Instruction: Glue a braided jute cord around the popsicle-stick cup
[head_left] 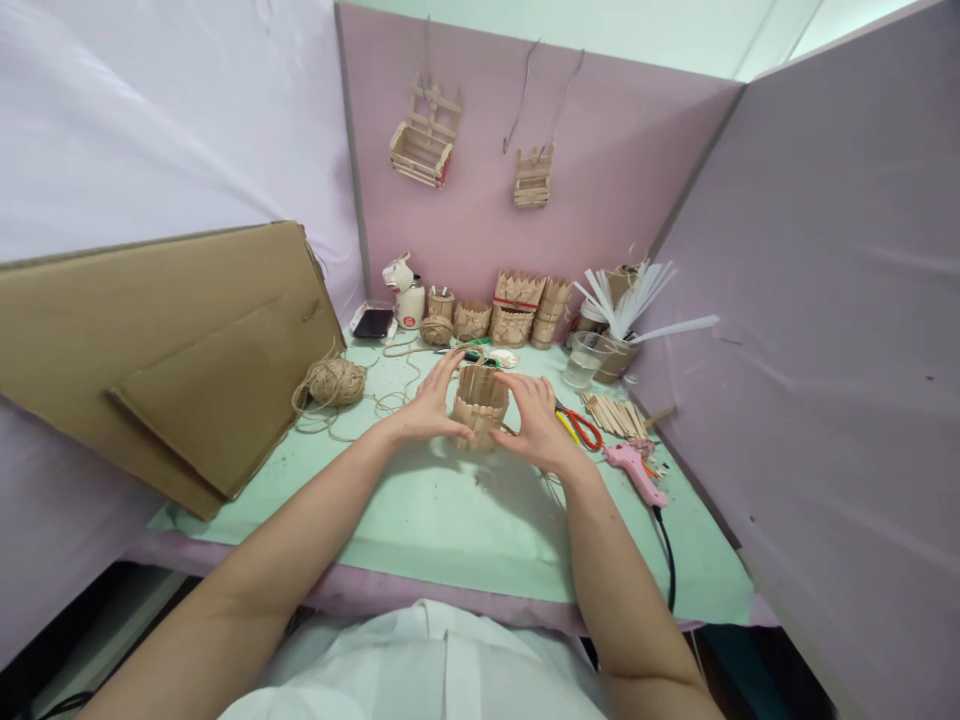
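Observation:
A small round cup of wooden craft sticks [481, 405], with a scalloped band around it, stands upright on the green table cover between my hands. My left hand [433, 402] curves around its left side, thumb at the front and fingers toward the rim. On the opposite side, my right hand [534, 418] is curved the same way, its thumb across the lower front. Both hands appear to hold the cup lightly; the fingertips' contact is partly hidden. A loop of twine [471, 352] lies just behind the cup.
To the left are a twine ball [335, 381] and a leaning cardboard sheet [225, 340]. Red-handled scissors [586, 430], a pink glue gun [636, 474] and loose sticks [616, 415] lie right. A plastic cup of liquid [583, 362] and finished stick containers [517, 310] stand behind.

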